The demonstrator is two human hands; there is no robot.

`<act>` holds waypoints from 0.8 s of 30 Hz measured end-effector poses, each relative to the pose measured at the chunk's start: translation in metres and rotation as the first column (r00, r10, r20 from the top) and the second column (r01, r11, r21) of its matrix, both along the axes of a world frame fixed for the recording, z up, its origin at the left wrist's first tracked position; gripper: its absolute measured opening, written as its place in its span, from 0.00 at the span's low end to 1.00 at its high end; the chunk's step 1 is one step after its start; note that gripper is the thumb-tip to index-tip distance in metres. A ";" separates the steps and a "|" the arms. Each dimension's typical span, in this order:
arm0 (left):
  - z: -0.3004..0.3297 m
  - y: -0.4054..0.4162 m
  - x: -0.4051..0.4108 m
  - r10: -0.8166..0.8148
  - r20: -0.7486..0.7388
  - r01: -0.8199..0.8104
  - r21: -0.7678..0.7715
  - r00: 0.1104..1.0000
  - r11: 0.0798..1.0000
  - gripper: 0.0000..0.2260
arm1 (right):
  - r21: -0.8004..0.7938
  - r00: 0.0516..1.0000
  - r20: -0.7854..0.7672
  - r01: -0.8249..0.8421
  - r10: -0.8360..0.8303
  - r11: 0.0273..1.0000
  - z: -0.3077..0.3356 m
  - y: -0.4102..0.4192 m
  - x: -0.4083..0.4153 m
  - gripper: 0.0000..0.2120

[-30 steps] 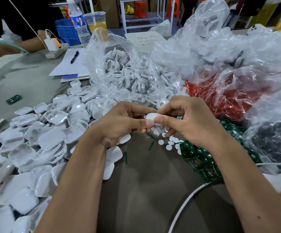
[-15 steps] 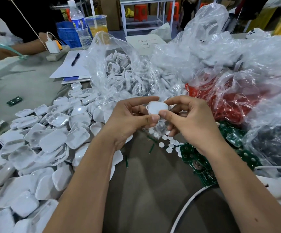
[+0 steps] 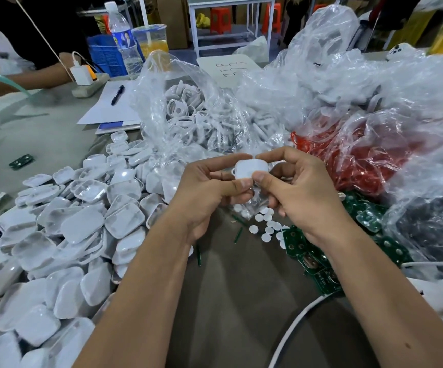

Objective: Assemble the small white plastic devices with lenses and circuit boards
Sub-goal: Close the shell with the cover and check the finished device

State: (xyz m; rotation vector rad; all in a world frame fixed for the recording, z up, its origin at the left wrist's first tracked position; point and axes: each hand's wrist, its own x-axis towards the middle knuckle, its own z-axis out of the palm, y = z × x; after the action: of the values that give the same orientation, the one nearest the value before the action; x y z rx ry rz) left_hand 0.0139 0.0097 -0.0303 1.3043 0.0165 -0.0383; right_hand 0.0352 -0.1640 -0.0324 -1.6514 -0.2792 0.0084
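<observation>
Both hands hold one small white plastic device (image 3: 250, 168) above the table (image 3: 241, 301). Left hand (image 3: 204, 197) and right hand (image 3: 302, 192) each pinch it between thumb and forefinger. White shells (image 3: 82, 229) lie piled left; green circuit boards (image 3: 315, 264) lie right.

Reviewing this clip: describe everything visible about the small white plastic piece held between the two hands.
The small white rounded-square plastic casing looks smooth, glossy and opaque, with a small loop sticking out at its left edge. It is held above the table, its broad face tilted toward the camera. The left hand and the right hand both pinch it, forefingers on its top edge, thumbs on its lower edge. Its inside is hidden.
</observation>
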 end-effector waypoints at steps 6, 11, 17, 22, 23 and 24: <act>0.002 -0.005 -0.002 0.012 -0.047 -0.014 -0.029 0.999 0.999 0.16 | 0.029 0.999 -0.050 0.011 -0.010 1.000 0.001 -0.002 0.000 0.10; 0.002 -0.009 -0.003 0.020 -0.016 -0.020 -0.037 1.000 0.999 0.17 | 0.053 0.998 -0.070 0.009 -0.005 0.999 0.004 -0.004 0.000 0.10; 0.003 -0.011 -0.005 0.007 0.032 -0.005 -0.057 0.999 0.998 0.17 | 0.122 0.996 -0.088 -0.007 0.018 0.992 0.008 -0.008 0.000 0.09; 0.005 -0.012 -0.005 0.032 0.023 -0.030 -0.083 0.999 0.996 0.15 | 0.137 0.995 -0.092 -0.032 0.045 0.990 0.008 -0.009 0.000 0.10; 0.004 -0.013 -0.005 0.048 0.028 -0.046 -0.070 0.998 0.996 0.14 | 0.142 0.994 -0.098 -0.033 0.047 0.989 0.008 -0.009 0.000 0.10; 0.004 -0.014 -0.005 0.062 0.035 -0.060 -0.054 0.997 0.997 0.14 | 0.148 0.993 -0.105 -0.032 0.048 0.989 0.008 -0.009 0.000 0.10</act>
State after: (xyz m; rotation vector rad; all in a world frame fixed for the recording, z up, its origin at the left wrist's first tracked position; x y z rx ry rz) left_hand 0.0090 -0.0043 -0.0264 1.2509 0.0243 0.0372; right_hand 0.0352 -0.1730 -0.0240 -1.4944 -0.2245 0.1057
